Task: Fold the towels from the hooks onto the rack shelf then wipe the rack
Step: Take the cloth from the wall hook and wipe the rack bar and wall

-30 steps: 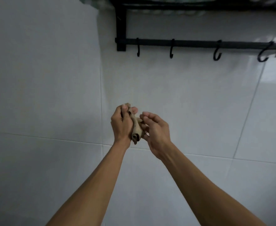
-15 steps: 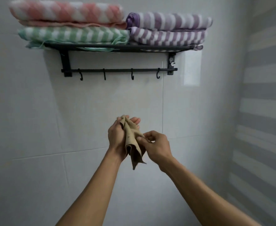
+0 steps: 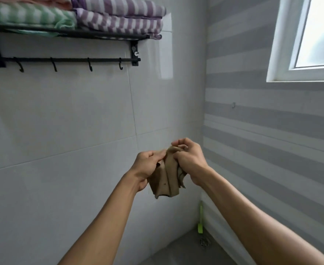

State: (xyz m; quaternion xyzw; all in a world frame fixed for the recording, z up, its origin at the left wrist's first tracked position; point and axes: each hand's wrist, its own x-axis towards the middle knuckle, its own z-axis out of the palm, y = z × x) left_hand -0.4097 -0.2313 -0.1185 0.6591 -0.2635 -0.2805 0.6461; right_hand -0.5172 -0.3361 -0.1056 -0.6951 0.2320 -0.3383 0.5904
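A small tan cloth (image 3: 166, 178) hangs crumpled between both hands, well below and right of the rack. My left hand (image 3: 147, 167) pinches its left edge. My right hand (image 3: 189, 159) grips its top right part with curled fingers. The black wall rack (image 3: 67, 34) is at the upper left. On its shelf lie folded towels: a green striped one (image 3: 29, 15), two purple striped ones (image 3: 119, 18) and a sliver of a pink one (image 3: 48, 0). Below the shelf a black bar (image 3: 69, 59) carries several bare hooks.
Pale wall tiles fill the left. The right wall has grey and white stripes, with a white-framed window (image 3: 310, 41) at the upper right. A green-handled item (image 3: 200, 219) stands in the corner near a floor drain (image 3: 204, 241).
The view has swung right, so the rack now sits at the upper left and the window shows. Both hands have moved right with the cloth, which the right hand now grips higher up.
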